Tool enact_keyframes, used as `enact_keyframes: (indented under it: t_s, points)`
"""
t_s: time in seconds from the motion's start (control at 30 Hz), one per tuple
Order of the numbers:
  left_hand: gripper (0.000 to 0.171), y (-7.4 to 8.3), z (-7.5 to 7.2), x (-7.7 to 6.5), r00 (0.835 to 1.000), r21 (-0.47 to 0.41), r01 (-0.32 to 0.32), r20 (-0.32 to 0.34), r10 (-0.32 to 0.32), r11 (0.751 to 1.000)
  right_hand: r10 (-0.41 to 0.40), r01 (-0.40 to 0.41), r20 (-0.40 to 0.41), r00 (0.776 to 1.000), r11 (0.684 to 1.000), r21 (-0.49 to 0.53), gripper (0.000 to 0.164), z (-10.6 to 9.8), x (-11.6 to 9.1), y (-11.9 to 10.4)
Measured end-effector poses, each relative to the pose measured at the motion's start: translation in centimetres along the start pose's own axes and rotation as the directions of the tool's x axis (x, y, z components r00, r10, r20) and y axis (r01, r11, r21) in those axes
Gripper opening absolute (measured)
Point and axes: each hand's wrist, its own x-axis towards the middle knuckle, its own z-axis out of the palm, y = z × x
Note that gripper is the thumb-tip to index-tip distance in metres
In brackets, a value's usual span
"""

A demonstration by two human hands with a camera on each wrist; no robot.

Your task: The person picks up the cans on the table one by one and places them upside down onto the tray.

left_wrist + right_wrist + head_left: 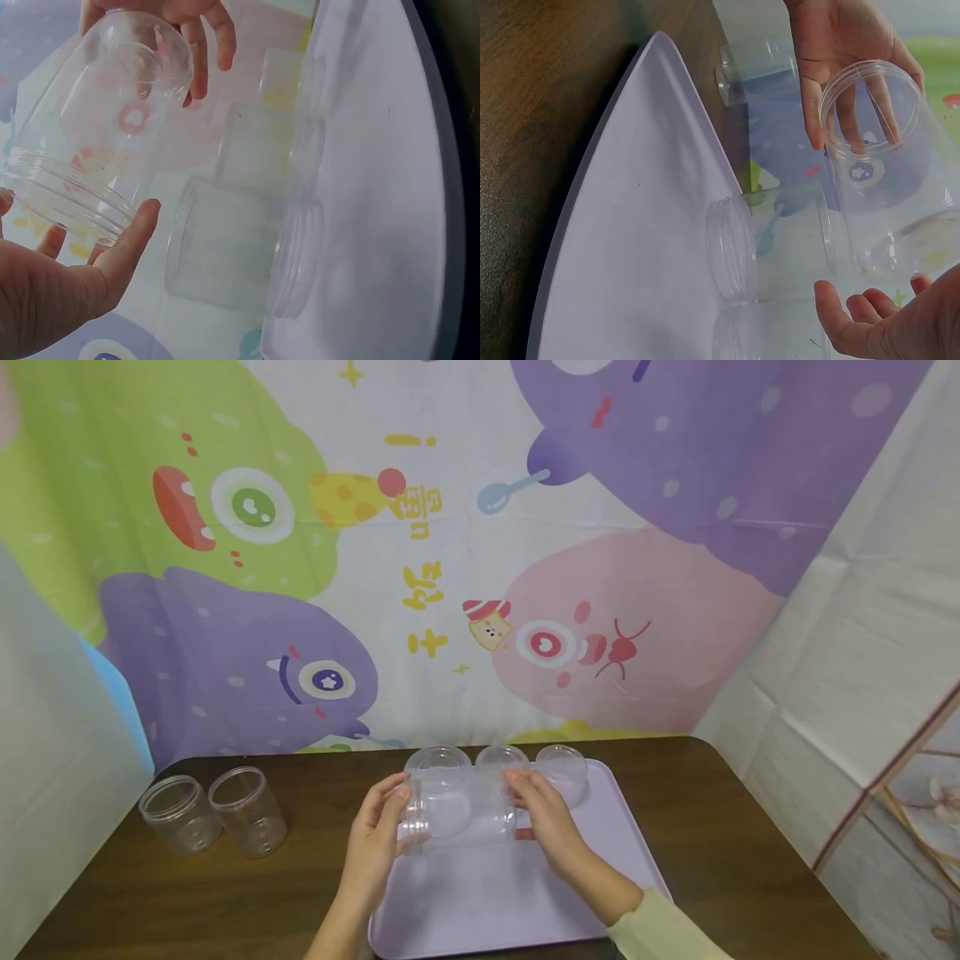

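Observation:
A clear plastic jar (480,806) is held sideways over the lilac tray (495,902), between both hands. My left hand (378,831) grips its threaded mouth end, with the thumb (139,232) along the ridged rim. At the closed base end, my right hand (551,822) holds the jar with fingers above and below the edge. In the right wrist view, the left hand's fingers (847,120) show through the open mouth of the jar (900,187). Behind it, three more clear jars (225,240) stand on the tray with their threaded rims down, partly hidden in the head view.
Two clear jars (251,814) stand side by side on the dark wooden table (315,802), left of the tray. A cartoon-printed curtain (450,568) hangs behind the table. At the far right is a thin-framed rack (892,802).

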Motion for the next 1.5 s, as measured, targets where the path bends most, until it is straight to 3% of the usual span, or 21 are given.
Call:
enact_keyframes:
  t_s: [0.5, 0.97, 1.27, 1.5]
  points:
    - [0.039, -0.6, 1.6, -0.3, 1.000, -0.059, -0.013, -0.015, 0.012, 0.998, 0.000, 0.002, -0.020, 1.000, 0.992, 0.126, 0.045, 0.1, -0.1, 0.0]
    - [0.038, -1.0, 3.0, -0.7, 0.999, -0.056, -0.032, -0.010, 0.032, 0.998, -0.007, 0.022, -0.091, 0.996, 0.986, 0.165, 0.044, 0.0, 0.3, 0.5]
    - [0.039, -1.1, 3.3, -0.9, 1.000, -0.039, -0.016, -0.011, 0.016, 0.999, -0.017, 0.035, -0.089, 0.996, 0.978, 0.204, 0.043, -0.2, 0.2, 0.4]
    - [0.039, -1.0, 3.2, -1.2, 0.999, -0.028, -0.030, 0.025, 0.031, 0.999, -0.016, 0.037, -0.100, 0.995, 0.977, 0.209, 0.043, -0.5, 0.0, 0.3]
